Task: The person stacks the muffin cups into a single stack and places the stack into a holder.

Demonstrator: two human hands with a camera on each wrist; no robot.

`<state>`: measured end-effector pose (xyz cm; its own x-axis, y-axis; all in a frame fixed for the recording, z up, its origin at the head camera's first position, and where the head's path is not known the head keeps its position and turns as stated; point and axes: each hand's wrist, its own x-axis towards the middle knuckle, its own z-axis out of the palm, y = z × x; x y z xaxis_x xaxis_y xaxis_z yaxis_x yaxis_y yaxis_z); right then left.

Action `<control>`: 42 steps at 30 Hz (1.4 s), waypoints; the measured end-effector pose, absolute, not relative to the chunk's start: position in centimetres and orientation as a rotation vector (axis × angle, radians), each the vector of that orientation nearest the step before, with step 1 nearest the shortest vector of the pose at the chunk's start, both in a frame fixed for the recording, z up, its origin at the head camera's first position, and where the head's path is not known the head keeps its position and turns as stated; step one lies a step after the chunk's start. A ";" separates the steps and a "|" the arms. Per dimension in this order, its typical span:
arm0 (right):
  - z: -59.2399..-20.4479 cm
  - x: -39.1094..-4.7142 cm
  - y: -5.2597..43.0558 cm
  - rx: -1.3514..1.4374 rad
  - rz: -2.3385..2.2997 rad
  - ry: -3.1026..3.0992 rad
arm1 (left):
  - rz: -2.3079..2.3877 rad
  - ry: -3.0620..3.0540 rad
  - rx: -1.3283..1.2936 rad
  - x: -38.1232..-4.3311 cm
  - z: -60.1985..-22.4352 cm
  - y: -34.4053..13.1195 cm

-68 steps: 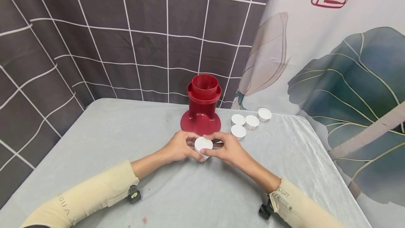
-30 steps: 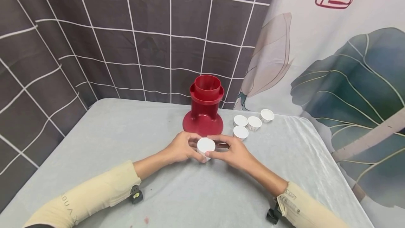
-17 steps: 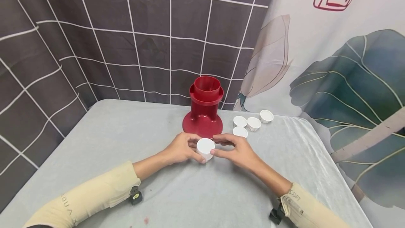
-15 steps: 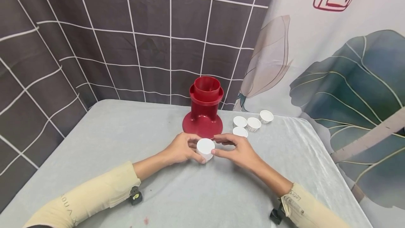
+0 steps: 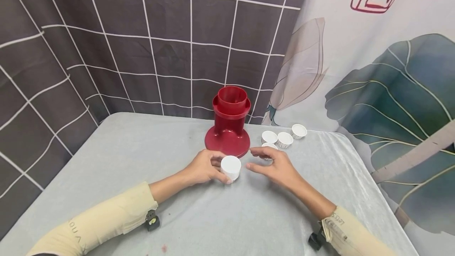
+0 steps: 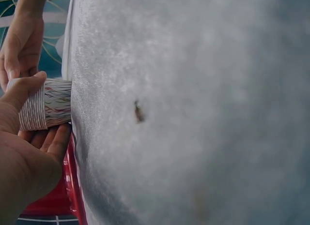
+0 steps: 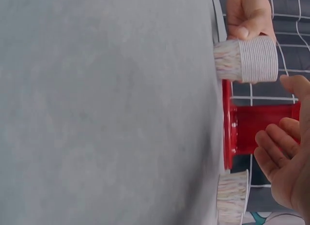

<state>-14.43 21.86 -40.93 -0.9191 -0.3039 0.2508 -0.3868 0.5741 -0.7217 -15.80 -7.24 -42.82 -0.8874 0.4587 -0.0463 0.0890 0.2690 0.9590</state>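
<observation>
A nested stack of small white paper cups (image 5: 231, 166) stands upright on the table in front of the red dispenser-like stand. My left hand (image 5: 203, 167) grips its left side, thumb in front and fingers behind; the left wrist view shows the many layered rims and the streaky coloured pattern on the stack's lower part (image 6: 58, 101). To the right, apart from the stack, my right hand (image 5: 275, 165) holds nothing, its thumb and fingers spread. Just behind its fingers is a loose paper cup (image 5: 269, 145), partly hidden by that hand.
The red stand (image 5: 229, 129), a round tube on a wide base, is right behind the stack. More loose paper cups (image 5: 284, 140) sit at the table's back right. Behind the grey cloth-covered table (image 5: 153, 137) hangs a dark grid-patterned curtain (image 5: 167, 58).
My right hand has let go of the cup stack and moved right, towards the loose cups, its fingers now overlapping the nearest one. The left hand keeps its grip on the stack.
</observation>
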 end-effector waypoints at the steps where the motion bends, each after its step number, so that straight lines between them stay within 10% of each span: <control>1: -41.0 -14.5 22.0 0.592 1.260 -2.696 | 1.654 2.229 0.502 -15.8 -42.8 -7.3; 42: -41.3 -16.0 25.1 0.270 1.030 -2.763 | 1.722 2.214 0.559 -15.6 -43.4 -7.1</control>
<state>-15.95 25.09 -41.29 -0.9672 -0.1064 0.2306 -0.2313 0.7436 -0.6274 -15.56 -7.05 -43.41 -0.8857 0.4640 0.0157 0.1296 0.2146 0.9681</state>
